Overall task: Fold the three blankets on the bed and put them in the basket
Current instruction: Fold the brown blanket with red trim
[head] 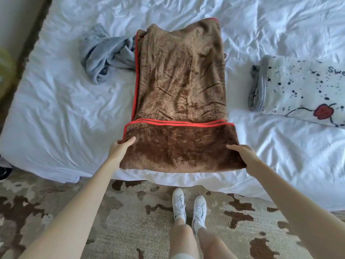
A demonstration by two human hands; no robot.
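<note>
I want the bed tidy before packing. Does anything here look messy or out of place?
The grey blanket lies crumpled in a heap left of the brown blanket, not yet folded. The white blanket at right looks folded.

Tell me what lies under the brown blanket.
The white bed sheet shows around the brown blanket; the grey blanket meets its left edge. Whatever else lies beneath is covered.
</note>
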